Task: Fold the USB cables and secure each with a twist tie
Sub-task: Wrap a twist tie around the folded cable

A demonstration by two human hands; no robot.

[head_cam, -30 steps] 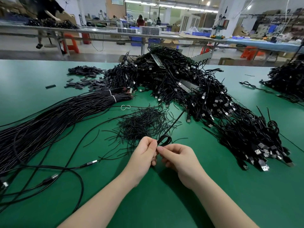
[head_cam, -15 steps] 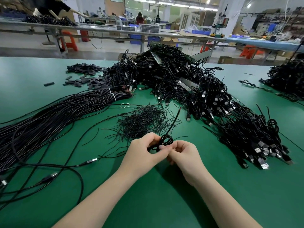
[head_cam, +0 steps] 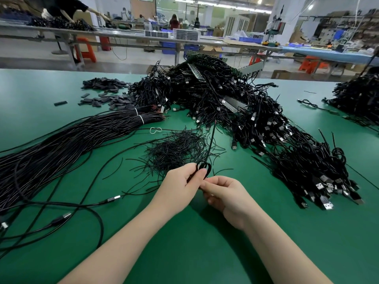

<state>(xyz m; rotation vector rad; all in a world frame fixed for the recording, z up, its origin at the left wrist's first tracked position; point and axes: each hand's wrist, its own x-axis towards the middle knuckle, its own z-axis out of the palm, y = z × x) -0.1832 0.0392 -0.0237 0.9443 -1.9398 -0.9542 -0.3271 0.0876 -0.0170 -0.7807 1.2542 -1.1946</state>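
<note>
A black USB cable, folded into a small loop, sits between both hands above the green table. My left hand grips the folded part, with the loop sticking up past its thumb. My right hand pinches the cable just below the loop. One free end of the cable rises straight up toward the far pile. A loose heap of thin black twist ties lies just beyond the hands.
A large tangled pile of black USB cables fills the middle and right. A long tied bundle of straight cables lies at the left, with loose cables in front. Small black sleeves are scattered at the far left.
The loop has been wound tighter and now stands above my left thumb. My hands have shifted slightly; the cable's free end has swung upright.
</note>
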